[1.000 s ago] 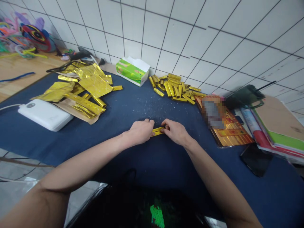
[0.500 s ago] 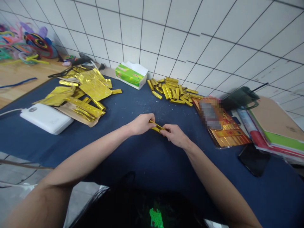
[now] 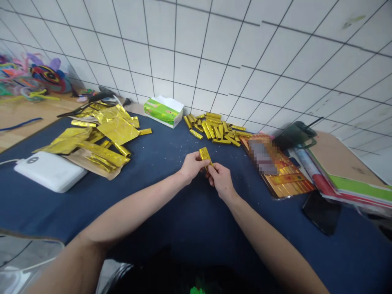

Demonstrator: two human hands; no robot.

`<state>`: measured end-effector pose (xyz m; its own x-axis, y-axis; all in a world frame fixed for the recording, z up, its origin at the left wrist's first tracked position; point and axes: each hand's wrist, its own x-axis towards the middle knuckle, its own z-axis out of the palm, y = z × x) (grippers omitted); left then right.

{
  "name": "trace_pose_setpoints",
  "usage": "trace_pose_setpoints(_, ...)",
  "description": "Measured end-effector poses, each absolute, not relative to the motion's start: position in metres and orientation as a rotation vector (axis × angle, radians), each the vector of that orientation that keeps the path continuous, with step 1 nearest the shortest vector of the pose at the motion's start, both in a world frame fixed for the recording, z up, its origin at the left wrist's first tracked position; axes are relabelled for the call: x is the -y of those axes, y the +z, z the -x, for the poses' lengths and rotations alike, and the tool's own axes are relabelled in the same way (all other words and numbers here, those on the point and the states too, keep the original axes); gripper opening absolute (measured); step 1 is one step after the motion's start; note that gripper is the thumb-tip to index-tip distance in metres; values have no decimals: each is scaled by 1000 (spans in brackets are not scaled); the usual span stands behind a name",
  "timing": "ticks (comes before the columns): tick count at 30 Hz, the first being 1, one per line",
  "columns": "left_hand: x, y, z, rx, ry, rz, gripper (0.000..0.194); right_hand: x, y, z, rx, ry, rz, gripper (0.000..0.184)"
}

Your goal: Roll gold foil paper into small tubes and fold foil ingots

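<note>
A small folded strip of gold foil [image 3: 205, 157] stands nearly upright between my hands, its upper end showing above my fingers. My left hand [image 3: 192, 166] pinches it from the left, and my right hand [image 3: 219, 179] holds its lower end. Both hands are raised a little over the dark blue cloth [image 3: 159, 204]. Farther ahead lies a heap of folded gold foil bars [image 3: 212, 127]. To the left are loose gold foil sheets and strips [image 3: 118, 130] on brown paper [image 3: 80, 158].
A white power bank [image 3: 49, 171] with a cable lies at the left. A green tissue box [image 3: 162, 112] stands by the tiled wall. On the right are a gold printed packet [image 3: 290, 177], a black phone [image 3: 321, 212] and a stack of books [image 3: 346, 175].
The foil strip has turned from lying crosswise between my hands to nearly upright. My hands have drawn closer together, and the view has tilted upward.
</note>
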<state>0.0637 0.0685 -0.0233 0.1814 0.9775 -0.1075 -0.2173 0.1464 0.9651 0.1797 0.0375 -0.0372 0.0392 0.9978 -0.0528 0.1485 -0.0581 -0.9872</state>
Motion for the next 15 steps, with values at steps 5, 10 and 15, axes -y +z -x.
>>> trace_pose_setpoints(5, -69, -26, -58, -846, 1003, -998, 10, -39, -35, -187, 1484, 1273, 1374, 37)
trace_pose_setpoints(10, -68, -23, -62, -963, 1126, -944, 16, -36, -44, -186, 1573, 1126, 1377, 39)
trace_pose_setpoints(15, -69, -19, -60, -951, 1147, -891, 14, -34, -50, -183, 1428, 1164, 1317, 40)
